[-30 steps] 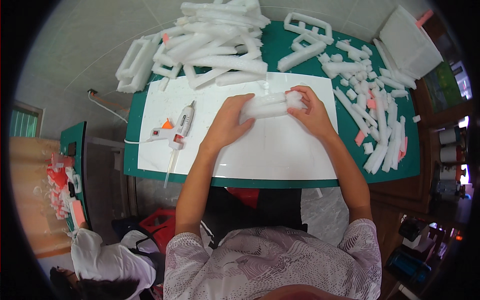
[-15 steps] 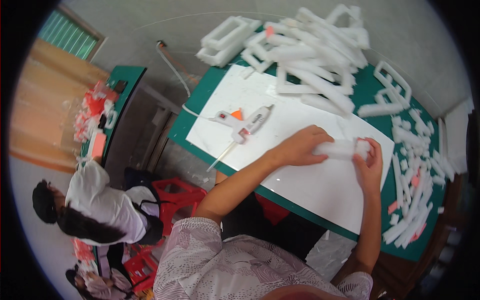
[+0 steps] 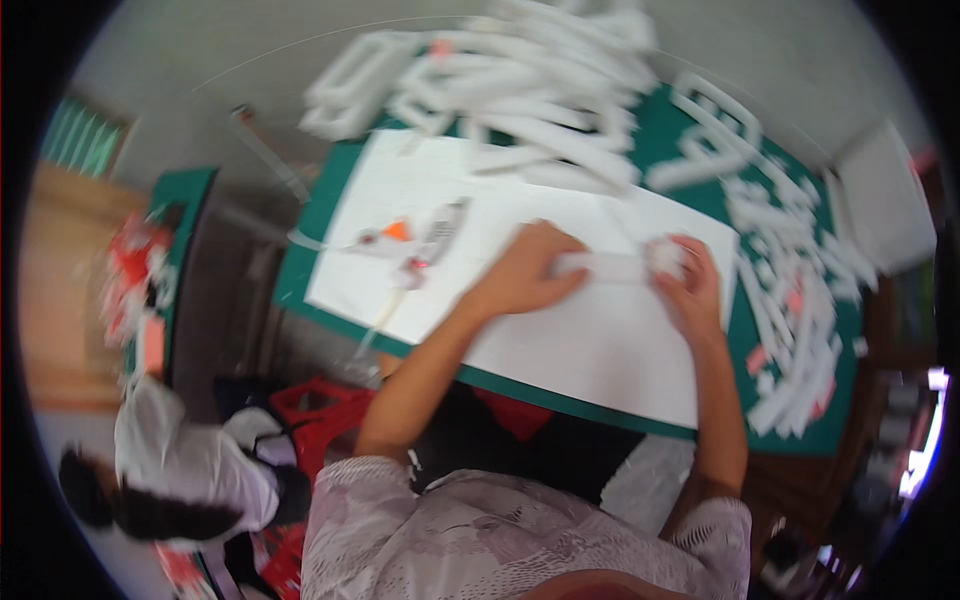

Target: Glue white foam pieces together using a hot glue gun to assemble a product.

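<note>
Blur softens the whole head view. A white foam bar (image 3: 612, 267) lies across the space between my hands, above the white board (image 3: 560, 345). My left hand (image 3: 530, 265) is closed on the bar's left end with thumb and fingers. Curled around a small white foam lump (image 3: 665, 258) at the bar's right end is my right hand (image 3: 692, 285). Whether lump and bar are joined, I cannot tell. A white hot glue gun (image 3: 420, 250) with an orange part rests on the board, left of my left hand, its glue stick pointing toward the near edge.
White foam frames and bars (image 3: 540, 100) are heaped at the back of the green table (image 3: 310, 225). Loose foam offcuts (image 3: 790, 330), some pink, cover its right side. Another person (image 3: 190, 470) sits at the left near a second green table (image 3: 190, 210) bearing red and white pieces.
The view has swung, so the table and its contents sit farther left and somewhat higher. My hands remain on the foam pieces; the glue gun stays on the board.
</note>
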Tool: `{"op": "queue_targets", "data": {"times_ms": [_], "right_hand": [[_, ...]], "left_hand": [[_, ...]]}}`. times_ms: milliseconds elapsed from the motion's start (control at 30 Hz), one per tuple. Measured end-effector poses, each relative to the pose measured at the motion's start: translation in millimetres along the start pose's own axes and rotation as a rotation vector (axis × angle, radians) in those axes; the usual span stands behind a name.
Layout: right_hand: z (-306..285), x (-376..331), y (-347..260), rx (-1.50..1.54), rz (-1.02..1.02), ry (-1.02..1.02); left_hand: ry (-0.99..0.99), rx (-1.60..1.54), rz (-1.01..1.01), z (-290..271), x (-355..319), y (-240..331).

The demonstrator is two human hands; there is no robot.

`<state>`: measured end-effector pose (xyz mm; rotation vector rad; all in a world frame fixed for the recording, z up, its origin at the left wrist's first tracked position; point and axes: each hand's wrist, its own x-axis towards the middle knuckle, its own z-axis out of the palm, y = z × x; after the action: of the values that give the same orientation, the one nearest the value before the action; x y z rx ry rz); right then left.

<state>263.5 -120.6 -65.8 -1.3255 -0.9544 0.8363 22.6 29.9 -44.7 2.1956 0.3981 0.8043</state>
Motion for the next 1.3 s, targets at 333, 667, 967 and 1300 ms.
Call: {"op": "queue_targets", "data": {"times_ms": [333,667,967,1300], "right_hand": [[3.0,-10.3,-41.9,0.002,0.037,-0.095],[7.5,-12.5,-47.0,0.169,0.043,-0.196],[15.9,-22.3,-46.6,0.332,0.101,-0.315],[24.6,-27.9,-32.6,0.455,0.172,-0.381]], "left_hand": [[-0.121,0.011,-0.161,-2.0,14.7,30.2],[0.022,0.053,-0.100,-1.7,13.6,32.8],[0.198,0.390,0.376,3.2,12.5,45.8],[0.091,0.458,0.511,15.8,8.7,49.8]]}}
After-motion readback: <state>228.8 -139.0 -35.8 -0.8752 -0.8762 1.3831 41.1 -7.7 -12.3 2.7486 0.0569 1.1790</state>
